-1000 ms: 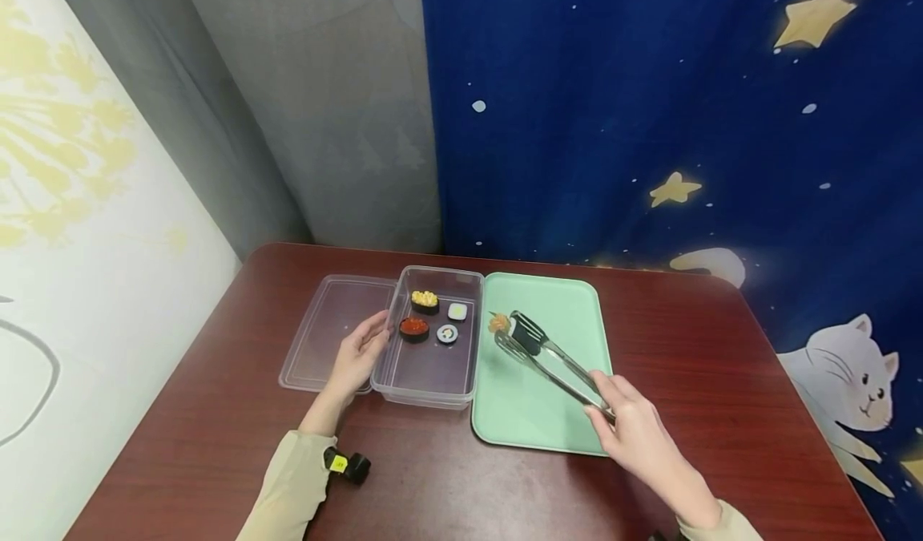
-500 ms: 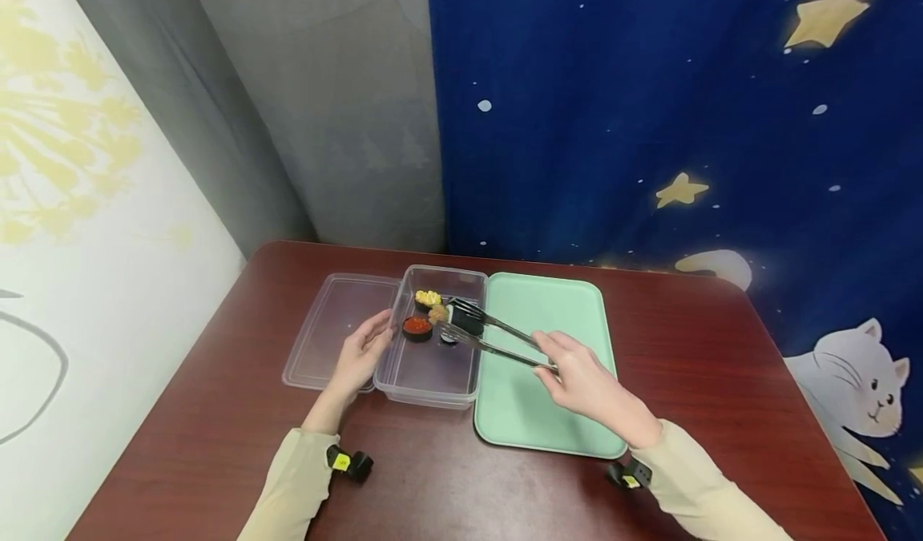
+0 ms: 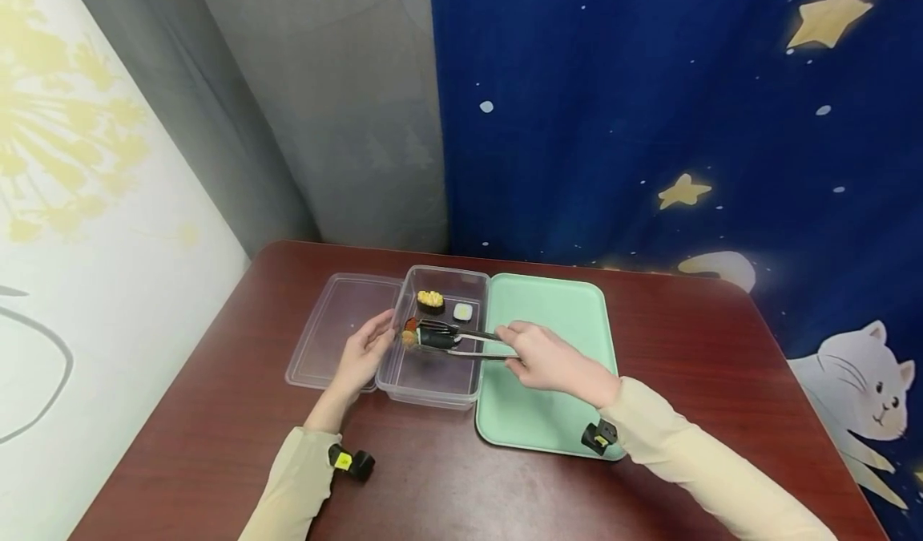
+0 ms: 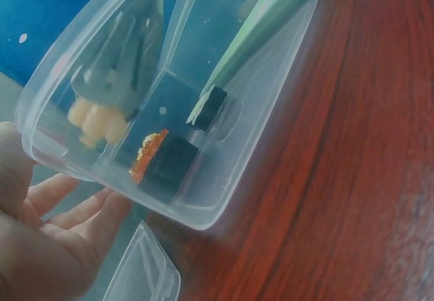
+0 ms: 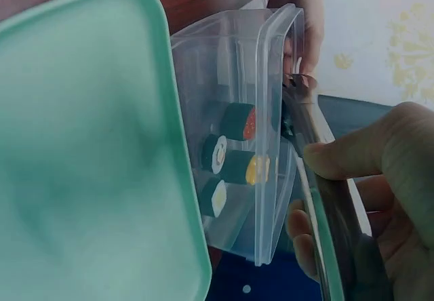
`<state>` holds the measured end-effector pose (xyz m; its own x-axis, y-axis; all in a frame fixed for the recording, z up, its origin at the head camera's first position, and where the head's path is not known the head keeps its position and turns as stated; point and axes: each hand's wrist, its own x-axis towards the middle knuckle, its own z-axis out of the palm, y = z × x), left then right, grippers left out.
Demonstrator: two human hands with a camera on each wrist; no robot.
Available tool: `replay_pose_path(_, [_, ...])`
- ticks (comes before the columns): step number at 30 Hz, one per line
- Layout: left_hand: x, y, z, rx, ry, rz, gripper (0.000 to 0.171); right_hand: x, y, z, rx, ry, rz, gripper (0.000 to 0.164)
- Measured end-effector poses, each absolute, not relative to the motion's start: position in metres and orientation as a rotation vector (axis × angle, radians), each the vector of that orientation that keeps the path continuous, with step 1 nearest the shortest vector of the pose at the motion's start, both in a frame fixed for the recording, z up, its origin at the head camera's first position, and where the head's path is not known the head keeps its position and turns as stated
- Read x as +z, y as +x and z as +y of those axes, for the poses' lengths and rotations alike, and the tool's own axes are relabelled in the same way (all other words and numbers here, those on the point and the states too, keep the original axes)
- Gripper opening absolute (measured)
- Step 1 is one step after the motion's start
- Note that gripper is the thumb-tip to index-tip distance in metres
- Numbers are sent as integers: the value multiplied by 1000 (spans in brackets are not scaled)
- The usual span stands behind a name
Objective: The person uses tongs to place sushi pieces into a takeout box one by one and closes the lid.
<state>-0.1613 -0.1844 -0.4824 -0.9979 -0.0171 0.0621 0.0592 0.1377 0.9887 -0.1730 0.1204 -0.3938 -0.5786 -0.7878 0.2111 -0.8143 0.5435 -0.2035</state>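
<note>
Soft, even light brightens the head view, leaving pale glare on the bench (image 3: pixel 447 465) toward its near edge. Both wrist views are dimmer and hazy; in the left one, the clear container (image 4: pixel 261 131) looks milky.

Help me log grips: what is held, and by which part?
The right hand holds tongs by the handle end; these pinch sushi by its dark sides. The left hand touches the box.

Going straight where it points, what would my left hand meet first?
Probably the clear container, at its left wall, right by your left hand; whether they touch is hard to tell.
</note>
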Motion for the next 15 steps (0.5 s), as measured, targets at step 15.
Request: replay_pose_path(15, [-450,-149,-177,-2021,-27,-2381,42,-389,-189,93,235,1529,-2760,24])
